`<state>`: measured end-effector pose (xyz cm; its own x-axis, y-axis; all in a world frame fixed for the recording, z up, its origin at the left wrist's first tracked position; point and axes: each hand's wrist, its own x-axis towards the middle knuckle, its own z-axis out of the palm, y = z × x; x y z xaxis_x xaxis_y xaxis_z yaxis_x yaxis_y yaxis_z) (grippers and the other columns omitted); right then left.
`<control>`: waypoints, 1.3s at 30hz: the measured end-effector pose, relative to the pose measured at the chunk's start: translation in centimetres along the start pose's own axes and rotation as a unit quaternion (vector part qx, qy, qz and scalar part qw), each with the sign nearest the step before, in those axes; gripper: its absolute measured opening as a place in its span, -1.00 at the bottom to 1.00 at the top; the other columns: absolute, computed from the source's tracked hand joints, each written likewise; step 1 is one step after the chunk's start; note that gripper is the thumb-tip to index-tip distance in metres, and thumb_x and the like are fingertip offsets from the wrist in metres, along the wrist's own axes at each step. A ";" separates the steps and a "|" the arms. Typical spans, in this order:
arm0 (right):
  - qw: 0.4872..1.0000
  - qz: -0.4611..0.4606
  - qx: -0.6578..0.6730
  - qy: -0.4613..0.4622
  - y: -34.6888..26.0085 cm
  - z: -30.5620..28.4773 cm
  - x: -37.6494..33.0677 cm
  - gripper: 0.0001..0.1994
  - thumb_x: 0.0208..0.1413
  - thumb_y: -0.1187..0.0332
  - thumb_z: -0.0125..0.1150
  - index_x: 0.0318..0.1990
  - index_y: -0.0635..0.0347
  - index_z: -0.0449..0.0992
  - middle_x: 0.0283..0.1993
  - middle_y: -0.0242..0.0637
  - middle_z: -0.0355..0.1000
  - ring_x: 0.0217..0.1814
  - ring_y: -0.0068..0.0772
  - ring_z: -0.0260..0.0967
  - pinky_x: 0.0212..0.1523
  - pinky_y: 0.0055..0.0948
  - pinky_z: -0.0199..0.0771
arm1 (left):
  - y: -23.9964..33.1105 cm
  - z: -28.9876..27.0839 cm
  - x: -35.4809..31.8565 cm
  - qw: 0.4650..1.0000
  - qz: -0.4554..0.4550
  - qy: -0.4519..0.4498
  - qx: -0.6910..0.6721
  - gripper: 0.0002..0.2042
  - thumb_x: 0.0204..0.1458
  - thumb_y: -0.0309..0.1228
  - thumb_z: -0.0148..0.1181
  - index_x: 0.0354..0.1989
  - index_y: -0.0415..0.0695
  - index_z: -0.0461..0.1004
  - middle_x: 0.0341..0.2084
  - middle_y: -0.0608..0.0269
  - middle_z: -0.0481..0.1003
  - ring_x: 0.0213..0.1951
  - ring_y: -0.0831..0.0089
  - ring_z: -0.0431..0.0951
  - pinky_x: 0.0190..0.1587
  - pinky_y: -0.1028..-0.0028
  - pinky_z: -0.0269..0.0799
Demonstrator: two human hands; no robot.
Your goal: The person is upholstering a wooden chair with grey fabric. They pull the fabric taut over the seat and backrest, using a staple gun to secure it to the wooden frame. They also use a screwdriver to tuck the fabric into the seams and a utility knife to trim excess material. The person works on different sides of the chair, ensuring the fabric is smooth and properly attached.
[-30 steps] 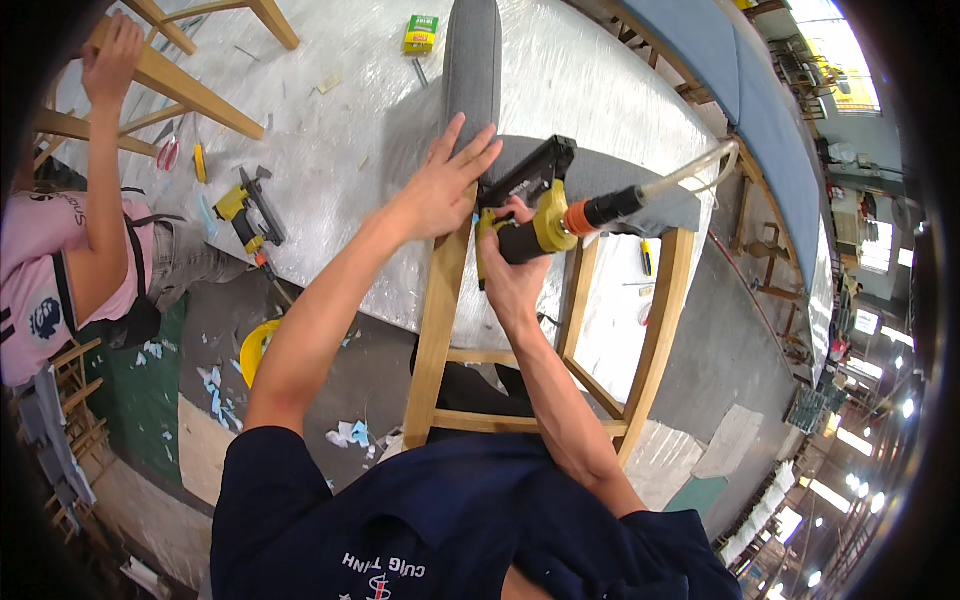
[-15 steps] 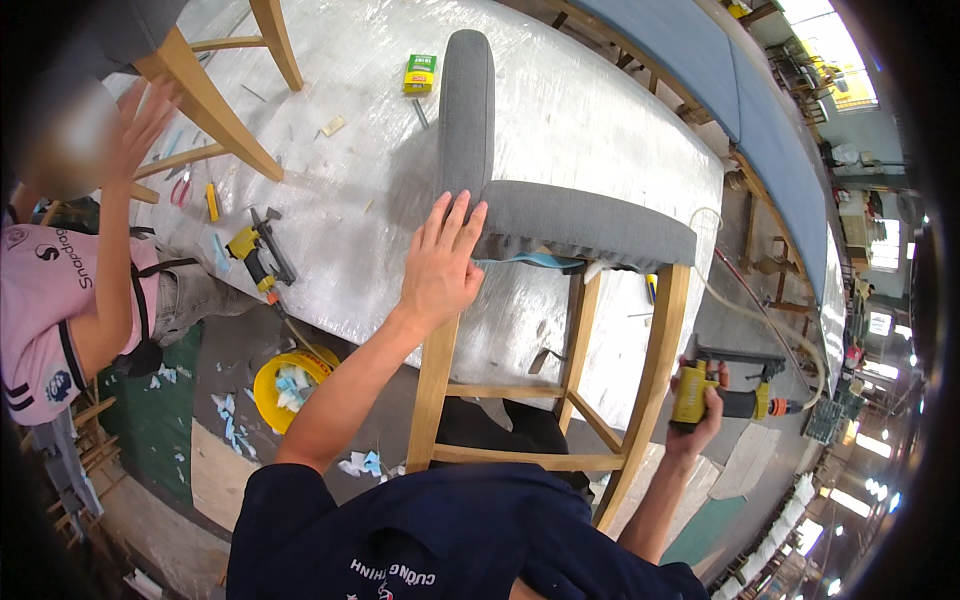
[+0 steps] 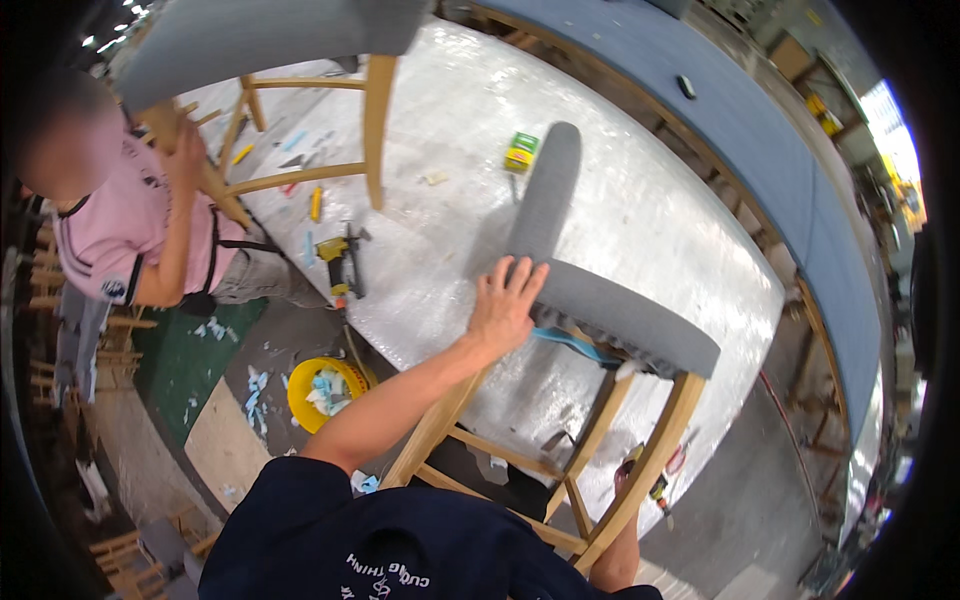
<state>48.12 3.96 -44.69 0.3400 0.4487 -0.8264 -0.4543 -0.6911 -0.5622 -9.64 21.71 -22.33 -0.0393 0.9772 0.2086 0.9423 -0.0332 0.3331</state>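
A chair with grey upholstery (image 3: 625, 310) and pale wooden legs lies tipped in front of me on a plastic-covered table. My left hand (image 3: 508, 305) rests at the corner where its backrest (image 3: 548, 190) meets the seat, fingers apart on the fabric. Gathered fabric and a blue strip (image 3: 575, 341) show along the seat's underside edge. Low at the right, my right hand (image 3: 622, 482) is partly behind a chair leg (image 3: 655, 450), its fingers mostly hidden. Beside it are a small yellow-and-black thing (image 3: 658, 488) and something red; whether I hold anything is unclear.
A person in a pink shirt (image 3: 135, 215) handles another grey chair (image 3: 270, 50) at the left. A yellow-and-black staple gun (image 3: 340, 262), a yellow cutter (image 3: 316, 204) and a green-yellow box (image 3: 521, 150) lie on the table (image 3: 690, 220). A yellow bucket (image 3: 360, 380) holds scraps.
My right hand has moved inward, from the chair's right side to behind its leg. The staple gun it held is no longer clearly visible. My view has turned; my left hand stays at the chair's corner.
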 end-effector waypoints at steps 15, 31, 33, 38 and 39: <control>0.958 -0.170 -0.232 -0.010 -19.7 8.5 -5.8 -0.27 0.30 -0.37 -0.05 0.43 -0.12 0.33 0.52 -0.07 0.20 0.47 0.07 0.14 0.43 0.22 0.03 | -0.3 2.3 0.1 0.999 -0.040 -0.014 -0.001 -0.08 0.00 -0.20 0.44 0.56 -0.04 0.10 0.59 -0.16 -0.13 0.60 -0.20 -0.28 0.47 -0.37 -0.14; 0.736 -0.448 -0.497 0.105 -20.3 25.3 -19.8 -0.29 0.49 -0.10 -0.14 0.47 0.39 0.24 0.48 0.35 0.18 0.48 0.28 0.21 0.44 -0.05 0.23 | -2.1 0.0 0.7 0.996 -0.029 -0.053 -0.066 -0.16 0.13 -0.33 0.20 0.61 0.01 -0.02 0.61 -0.20 -0.29 0.60 -0.24 -0.26 0.44 -0.16 0.17; 0.722 -0.457 -0.505 0.123 -20.3 26.2 -20.4 -0.29 0.49 -0.09 -0.14 0.46 0.42 0.24 0.47 0.38 0.18 0.48 0.29 0.22 0.44 -0.07 0.24 | -2.3 0.0 0.6 0.996 -0.030 -0.045 -0.070 -0.16 0.13 -0.36 0.19 0.62 0.00 -0.03 0.61 -0.19 -0.29 0.60 -0.22 -0.24 0.45 -0.14 0.17; 0.719 -0.459 -0.500 0.154 -20.0 27.9 -21.8 -0.28 0.48 -0.12 -0.15 0.42 0.45 0.29 0.43 0.39 0.25 0.43 0.30 0.28 0.42 -0.07 0.25 | -2.5 0.7 1.0 0.996 -0.033 -0.042 -0.070 -0.16 0.15 -0.43 0.16 0.63 0.00 -0.07 0.62 -0.15 -0.30 0.60 -0.20 -0.22 0.45 -0.10 0.20; 0.718 -0.461 -0.499 0.154 -19.6 28.6 -22.6 -0.27 0.48 -0.12 -0.16 0.42 0.45 0.30 0.42 0.39 0.26 0.43 0.31 0.28 0.42 -0.06 0.25 | -2.6 0.6 0.8 0.997 -0.033 -0.038 -0.067 -0.16 0.15 -0.44 0.15 0.63 0.00 -0.08 0.62 -0.15 -0.30 0.60 -0.19 -0.22 0.44 -0.09 0.21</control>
<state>25.80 23.51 -15.87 0.3538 0.9352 0.0146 0.8439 -0.3125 -0.4360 -11.94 22.73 -23.57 -0.0689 0.9910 0.1144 0.8859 0.0081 0.4637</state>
